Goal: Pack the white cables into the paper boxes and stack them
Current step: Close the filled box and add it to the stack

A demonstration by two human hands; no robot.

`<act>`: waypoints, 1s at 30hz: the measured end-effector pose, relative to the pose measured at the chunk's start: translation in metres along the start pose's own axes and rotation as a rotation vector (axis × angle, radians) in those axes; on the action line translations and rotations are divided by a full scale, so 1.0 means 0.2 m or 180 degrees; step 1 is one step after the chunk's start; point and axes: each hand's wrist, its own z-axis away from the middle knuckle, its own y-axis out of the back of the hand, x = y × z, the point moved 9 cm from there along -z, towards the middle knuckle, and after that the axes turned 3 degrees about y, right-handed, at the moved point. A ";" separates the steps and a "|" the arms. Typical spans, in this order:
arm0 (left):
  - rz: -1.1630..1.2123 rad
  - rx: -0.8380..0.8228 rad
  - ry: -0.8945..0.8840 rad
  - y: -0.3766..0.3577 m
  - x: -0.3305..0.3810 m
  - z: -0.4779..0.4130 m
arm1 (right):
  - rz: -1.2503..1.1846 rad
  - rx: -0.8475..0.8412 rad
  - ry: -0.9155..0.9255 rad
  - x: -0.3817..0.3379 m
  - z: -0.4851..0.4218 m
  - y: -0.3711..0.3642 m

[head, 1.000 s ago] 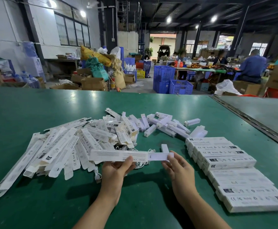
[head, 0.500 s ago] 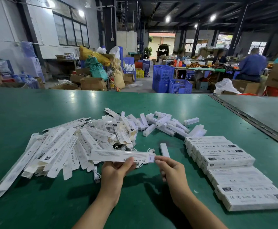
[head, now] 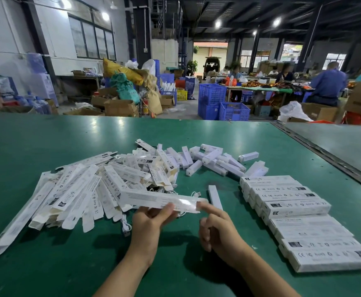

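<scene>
White paper box (head: 154, 198) stays gripped by left hand (head: 151, 221); right hand (head: 218, 230), unpinched, pokes it straight-fingered.

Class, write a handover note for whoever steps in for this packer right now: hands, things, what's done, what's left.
Left hand grips a long box from below. Right hand: forefinger at the box's right end.
Loose boxes and cables: heap at left. Short boxes: heap behind.
Done: packed boxes in overlapping rows at right.
Left: probably close this box, add it to the rows, then work through the heap.
</scene>
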 end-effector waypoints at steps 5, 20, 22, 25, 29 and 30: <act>0.0296 0.0797 -0.0110 0.15 0.04 -0.03 | 0.2951 0.1031 0.1077 -0.14 -0.04 0.16; 0.0132 0.1037 -0.0205 0.17 0.05 -0.02 | 0.5265 0.0178 0.0490 0.02 -0.37 0.16; 0.0131 0.1036 -0.0198 0.17 0.05 -0.02 | 0.5256 0.0244 0.0654 0.00 -0.37 0.15; 0.0151 0.1009 -0.0190 0.17 0.05 -0.02 | 0.5138 0.0379 0.1004 -0.05 -0.35 0.12; 0.0160 0.1000 -0.0177 0.18 0.05 -0.02 | 0.5141 0.0236 0.1129 -0.06 -0.33 0.09; 0.0162 0.1004 -0.0170 0.18 0.04 -0.02 | 0.5142 0.0194 0.1187 -0.06 -0.32 0.08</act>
